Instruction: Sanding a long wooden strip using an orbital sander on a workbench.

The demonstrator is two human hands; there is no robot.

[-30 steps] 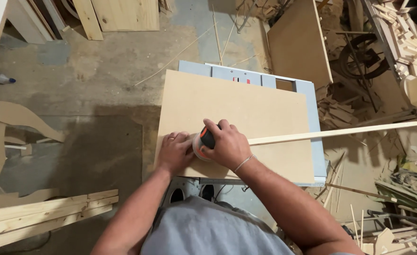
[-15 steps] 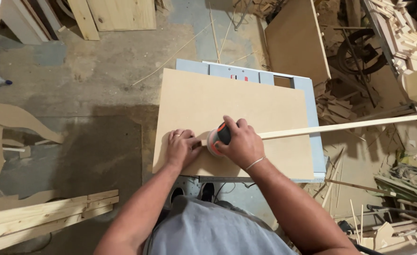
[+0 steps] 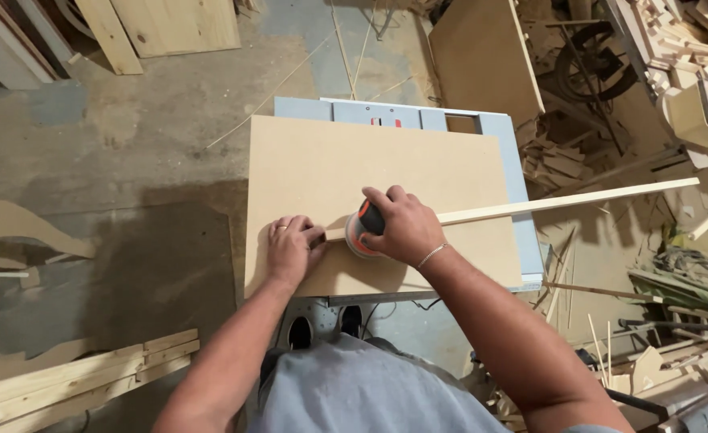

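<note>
Your right hand (image 3: 402, 227) is closed over the orange-and-black sander (image 3: 362, 228), pressed onto the thin wooden strip (image 3: 562, 203) near the front edge of the fibreboard panel (image 3: 330, 168). Your left hand (image 3: 290, 250) pinches the strip's near end flat. The strip's length beyond the right edge looks unsanded.

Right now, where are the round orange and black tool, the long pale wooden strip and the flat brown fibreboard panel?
Round orange and black tool (image 3: 359, 228), head view, orange rim left of the fingers.
Long pale wooden strip (image 3: 578, 200), head view, mid-length.
Flat brown fibreboard panel (image 3: 330, 160), head view, bare upper surface.
</note>
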